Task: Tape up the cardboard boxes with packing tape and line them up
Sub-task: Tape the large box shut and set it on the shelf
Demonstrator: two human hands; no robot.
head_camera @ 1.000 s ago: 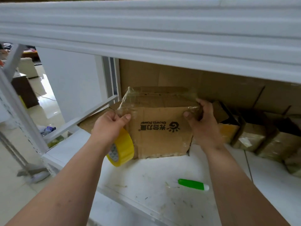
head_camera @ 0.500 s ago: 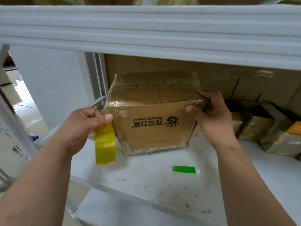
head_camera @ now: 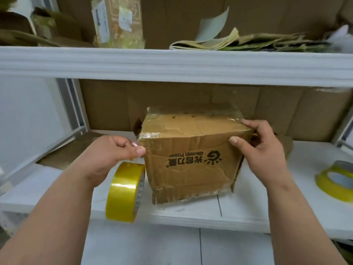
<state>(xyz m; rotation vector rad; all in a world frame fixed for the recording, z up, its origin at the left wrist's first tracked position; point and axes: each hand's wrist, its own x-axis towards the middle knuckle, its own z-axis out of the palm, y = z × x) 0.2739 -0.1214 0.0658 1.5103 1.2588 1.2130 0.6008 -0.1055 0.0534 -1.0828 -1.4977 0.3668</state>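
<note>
- Cardboard box [head_camera: 193, 152] on the white shelf [head_camera: 248, 213], upright, printed "Growth Power" upside down on its near face, clear tape glossy over its top and upper corners.
- Left hand [head_camera: 112, 153] just beside the box's upper left corner, thumb and forefinger pinching a clear strip of tape that runs down to the yellow tape roll [head_camera: 125, 192].
- Roll on edge below that hand, just beside the box's left face, reaching down past the shelf's front lip; whether hanging from the strip or touching the shelf cannot be told.
- Right hand [head_camera: 261, 150] grasping the box's upper right corner, thumb on the near face, fingers curled over the top edge.
- Second yellow tape roll [head_camera: 334, 180] lying flat on the shelf at the right, well apart from the box.
- Flat brown cardboard sheets [head_camera: 191, 104] standing against the back behind the box.
- Upper shelf [head_camera: 172, 64] above, bearing a taped parcel [head_camera: 118, 22] and a loose stack of papers [head_camera: 248, 42].
</note>
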